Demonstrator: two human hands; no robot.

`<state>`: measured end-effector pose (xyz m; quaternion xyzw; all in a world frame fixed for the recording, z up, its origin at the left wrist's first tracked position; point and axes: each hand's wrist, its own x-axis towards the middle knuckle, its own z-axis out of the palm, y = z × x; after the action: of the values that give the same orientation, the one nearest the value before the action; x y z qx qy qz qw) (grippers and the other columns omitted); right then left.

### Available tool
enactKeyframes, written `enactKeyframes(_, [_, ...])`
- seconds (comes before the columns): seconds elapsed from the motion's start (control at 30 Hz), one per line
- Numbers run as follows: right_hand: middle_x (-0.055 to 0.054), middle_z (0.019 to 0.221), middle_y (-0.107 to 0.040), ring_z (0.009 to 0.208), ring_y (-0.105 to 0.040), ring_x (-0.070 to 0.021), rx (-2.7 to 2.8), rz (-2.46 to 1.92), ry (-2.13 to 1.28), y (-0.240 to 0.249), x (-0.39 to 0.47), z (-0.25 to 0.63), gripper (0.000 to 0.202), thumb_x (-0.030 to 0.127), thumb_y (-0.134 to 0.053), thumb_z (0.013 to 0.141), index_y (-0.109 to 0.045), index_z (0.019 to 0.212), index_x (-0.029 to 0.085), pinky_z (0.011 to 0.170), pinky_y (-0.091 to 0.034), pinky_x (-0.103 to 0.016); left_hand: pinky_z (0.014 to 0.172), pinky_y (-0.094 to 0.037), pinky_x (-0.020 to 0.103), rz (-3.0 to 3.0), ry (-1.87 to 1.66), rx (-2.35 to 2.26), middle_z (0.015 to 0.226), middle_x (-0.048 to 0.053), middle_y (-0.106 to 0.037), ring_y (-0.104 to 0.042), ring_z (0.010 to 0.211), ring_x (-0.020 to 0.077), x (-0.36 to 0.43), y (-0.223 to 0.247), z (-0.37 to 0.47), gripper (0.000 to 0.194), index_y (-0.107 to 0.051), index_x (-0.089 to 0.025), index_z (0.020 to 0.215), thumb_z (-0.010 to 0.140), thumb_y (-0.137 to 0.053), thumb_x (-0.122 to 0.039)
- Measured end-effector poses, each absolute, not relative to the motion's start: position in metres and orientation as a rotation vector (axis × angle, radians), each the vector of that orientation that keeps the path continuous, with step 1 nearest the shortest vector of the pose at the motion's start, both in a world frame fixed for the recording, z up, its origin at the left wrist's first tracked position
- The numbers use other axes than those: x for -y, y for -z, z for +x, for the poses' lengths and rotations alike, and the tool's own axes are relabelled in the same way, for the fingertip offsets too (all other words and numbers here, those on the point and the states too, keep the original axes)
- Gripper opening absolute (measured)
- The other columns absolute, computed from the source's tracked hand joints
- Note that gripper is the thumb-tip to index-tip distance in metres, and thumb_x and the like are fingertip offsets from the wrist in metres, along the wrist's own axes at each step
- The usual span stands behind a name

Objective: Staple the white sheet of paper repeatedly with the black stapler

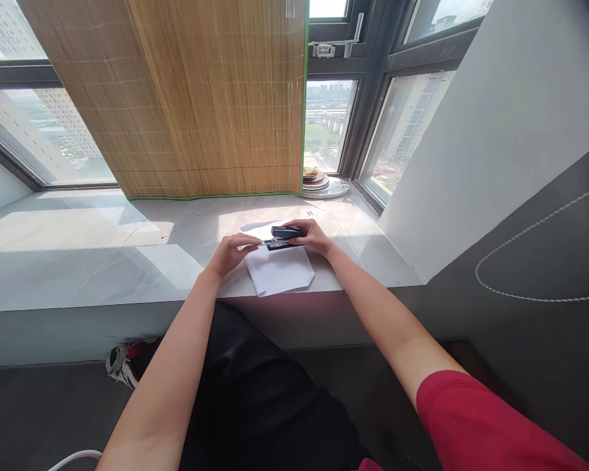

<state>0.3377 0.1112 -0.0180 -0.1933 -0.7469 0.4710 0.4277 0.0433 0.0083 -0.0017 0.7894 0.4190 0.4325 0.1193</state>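
A black stapler is above white paper on the sill, its upper arm lifted away from its base and metal parts showing between. My right hand is closed around its right end. At the left end, my left hand is closed in a pinch beside the stapler's metal part. A thin silvery piece shows at those fingertips; whether it belongs to the stapler or is loose is too small to tell. The paper is creased, with a bent lower left corner.
The pale tiled window sill ends at a front edge near my knees. A bamboo blind hangs down behind it. Stacked plates stand by the window corner. A bead chain hangs at the right wall.
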Motion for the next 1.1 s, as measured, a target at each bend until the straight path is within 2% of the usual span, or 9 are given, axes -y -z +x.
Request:
enactKeyframes(0.17, [-0.009, 0.113, -0.084, 0.107, -0.078, -0.0305, 1.869, -0.47, -1.302, 0.018, -0.115, 0.343, 0.061, 0.042, -0.101, 0.061, -0.084, 0.114, 0.018, 0.1, -0.06, -0.045, 0.09, -0.066, 0.043, 2.282, -1.272, -1.137, 0.096, 0.007, -0.086, -0.083, 0.092, 0.0274, -0.004, -0.003, 0.043, 0.031, -0.084, -0.023, 0.087, 0.093, -0.082, -0.053])
enactKeyframes(0.3, [-0.01, 0.116, -0.084, 0.108, -0.078, -0.0309, 1.961, -0.387, -1.328, 0.018, -0.11, 0.336, 0.061, 0.044, -0.101, 0.065, -0.084, 0.118, 0.019, 0.098, -0.062, -0.045, 0.083, -0.064, 0.039, 2.297, -1.288, -1.1, 0.103, 0.007, -0.081, -0.079, 0.082, 0.021, -0.006, -0.002, 0.053, 0.031, -0.079, -0.021, 0.101, 0.089, -0.088, -0.048])
enactKeyframes(0.4, [-0.01, 0.116, -0.084, 0.108, -0.079, -0.0312, 2.044, -0.32, -1.32, 0.02, -0.103, 0.33, 0.059, 0.047, -0.099, 0.071, -0.083, 0.121, 0.019, 0.098, -0.063, -0.045, 0.078, -0.062, 0.034, 2.356, -1.238, -1.099, 0.112, 0.006, -0.071, -0.072, 0.077, 0.0142, -0.01, 0.001, 0.061, 0.032, -0.072, -0.021, 0.102, 0.085, -0.093, -0.039])
enactKeyframes(0.53, [-0.009, 0.118, -0.084, 0.11, -0.079, -0.031, 1.99, -0.339, -1.319, 0.023, -0.097, 0.325, 0.06, 0.048, -0.099, 0.072, -0.083, 0.124, 0.02, 0.101, -0.063, -0.046, 0.078, -0.059, 0.033, 2.395, -1.254, -1.096, 0.109, 0.003, -0.063, -0.065, 0.075, 0.0118, -0.013, 0.004, 0.065, 0.025, -0.067, -0.021, 0.1, 0.087, -0.089, -0.023])
enactKeyframes(0.7, [-0.009, 0.12, -0.083, 0.114, -0.078, -0.0325, 1.914, -0.404, -1.31, 0.014, -0.096, 0.333, 0.06, 0.047, -0.1, 0.071, -0.084, 0.123, 0.022, 0.106, -0.062, -0.05, 0.084, -0.055, 0.037, 2.439, -1.246, -1.218, 0.106, 0.004, -0.063, -0.064, 0.089, 0.0187, -0.011, 0.001, 0.066, 0.023, -0.065, -0.023, 0.101, 0.09, -0.085, -0.02])
enactKeyframes(0.8, [-0.01, 0.127, -0.082, 0.119, -0.076, -0.0338, 1.809, -0.546, -1.218, 0.005, -0.107, 0.358, 0.061, 0.046, -0.1, 0.071, -0.083, 0.125, 0.023, 0.11, -0.06, -0.055, 0.093, -0.051, 0.043, 2.491, -1.107, -1.441, 0.106, 0.006, -0.068, -0.064, 0.102, 0.0255, -0.008, -0.001, 0.068, 0.014, -0.065, -0.023, 0.096, 0.095, -0.079, -0.024])
enactKeyframes(0.9, [-0.011, 0.125, -0.082, 0.12, -0.076, -0.0361, 1.775, -0.74, -1.123, 0.001, -0.124, 0.4, 0.062, 0.043, -0.103, 0.066, -0.085, 0.121, 0.023, 0.112, -0.058, -0.061, 0.097, -0.05, 0.049, 2.529, -0.921, -1.58, 0.112, 0.009, -0.072, -0.063, 0.108, 0.0301, -0.008, 0.001, 0.073, 0.009, -0.068, -0.022, 0.094, 0.101, -0.069, -0.028])
enactKeyframes(1.0, [-0.012, 0.123, -0.083, 0.121, -0.076, -0.038, 1.824, -0.889, -1.089, 0.006, -0.134, 0.443, 0.061, 0.041, -0.102, 0.066, -0.086, 0.121, 0.021, 0.115, -0.055, -0.064, 0.101, -0.051, 0.052, 2.532, -0.824, -1.58, 0.121, 0.012, -0.071, -0.065, 0.112, 0.0321, -0.011, 0.007, 0.084, 0.011, -0.071, -0.023, 0.101, 0.103, -0.065, -0.032])
enactKeyframes(1.1, [-0.011, 0.125, -0.083, 0.123, -0.076, -0.0388, 1.832, -0.953, -1.105, 0.012, -0.131, 0.463, 0.061, 0.04, -0.101, 0.068, -0.085, 0.124, 0.023, 0.116, -0.054, -0.064, 0.11, -0.05, 0.056, 2.502, -0.682, -1.573, 0.138, 0.014, -0.067, -0.063, 0.127, 0.0354, -0.015, 0.017, 0.097, 0.025, -0.072, -0.025, 0.121, 0.103, -0.065, -0.042])
